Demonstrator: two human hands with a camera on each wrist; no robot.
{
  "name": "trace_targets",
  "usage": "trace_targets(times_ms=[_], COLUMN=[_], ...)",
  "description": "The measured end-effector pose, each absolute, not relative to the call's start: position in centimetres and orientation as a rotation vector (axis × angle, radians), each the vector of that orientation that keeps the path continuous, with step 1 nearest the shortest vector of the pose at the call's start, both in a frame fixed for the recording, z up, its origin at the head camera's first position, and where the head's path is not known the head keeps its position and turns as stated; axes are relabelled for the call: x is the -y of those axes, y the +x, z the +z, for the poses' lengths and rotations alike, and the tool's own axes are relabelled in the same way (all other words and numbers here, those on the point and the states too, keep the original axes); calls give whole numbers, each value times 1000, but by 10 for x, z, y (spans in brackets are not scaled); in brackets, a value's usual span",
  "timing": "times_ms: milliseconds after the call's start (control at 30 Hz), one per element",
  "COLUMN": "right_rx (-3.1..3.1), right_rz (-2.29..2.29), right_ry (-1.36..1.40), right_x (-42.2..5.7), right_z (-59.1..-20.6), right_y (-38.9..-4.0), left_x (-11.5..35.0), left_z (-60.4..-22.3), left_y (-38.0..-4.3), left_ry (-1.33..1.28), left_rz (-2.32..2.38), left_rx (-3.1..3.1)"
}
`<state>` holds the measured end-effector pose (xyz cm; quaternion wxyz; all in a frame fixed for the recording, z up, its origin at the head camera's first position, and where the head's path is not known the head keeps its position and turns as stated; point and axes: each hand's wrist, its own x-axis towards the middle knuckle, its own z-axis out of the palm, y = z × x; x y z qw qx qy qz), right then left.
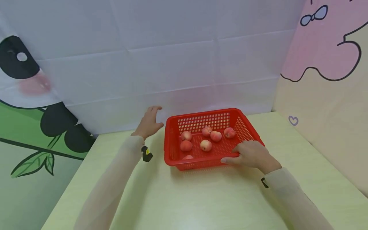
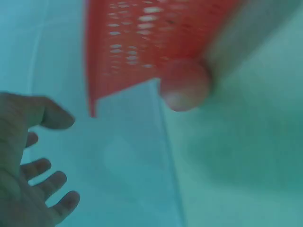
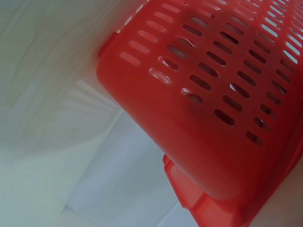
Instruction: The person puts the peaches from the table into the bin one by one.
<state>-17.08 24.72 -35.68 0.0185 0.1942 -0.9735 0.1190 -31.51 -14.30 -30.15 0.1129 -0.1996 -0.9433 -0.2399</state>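
Observation:
A red plastic basket (image 1: 195,161) with slotted sides holds several peaches (image 1: 205,145). My right hand (image 1: 253,155) grips its rim at the near right, with the thumb along the front edge. That basket's slotted wall (image 3: 199,94) fills much of the right wrist view, and only a sliver of hand shows there. My left hand (image 1: 149,122) is off the basket's far left corner, not touching it, thumb and fingers spread apart. The left wrist view also shows this hand (image 2: 33,161) holding nothing, and a blurred round peach (image 2: 184,85) at the basket's lower edge.
Under the basket is a pale wooden table (image 1: 184,201). A white cloth wall (image 1: 172,64) rises behind it, and a printed cream and pink wall (image 1: 322,111) stands at the right. The basket casts a shadow on the tabletop.

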Motion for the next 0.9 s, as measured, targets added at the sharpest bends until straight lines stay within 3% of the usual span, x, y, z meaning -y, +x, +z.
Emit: trace_targets(times_ms=[333,567,667,900], right_rx=[3003,2991,2985,2988], right_rz=[389,393,386,378], right_ry=[610,614,618,624], right_x=[-246,-248,-248,-249], right_z=[-354,-356,-357,-356], right_y=[-170,-171,-171,-170], left_x=[143,138,137,130], left_z=[-354,-373,-379,-388], left_y=[-320,-329,-330,-327], left_ry=[-619,-1291,-1405,-1407], left_rz=[-984,-1311,-1447,-1709], left_rx=[3031,2732,2676,2679])
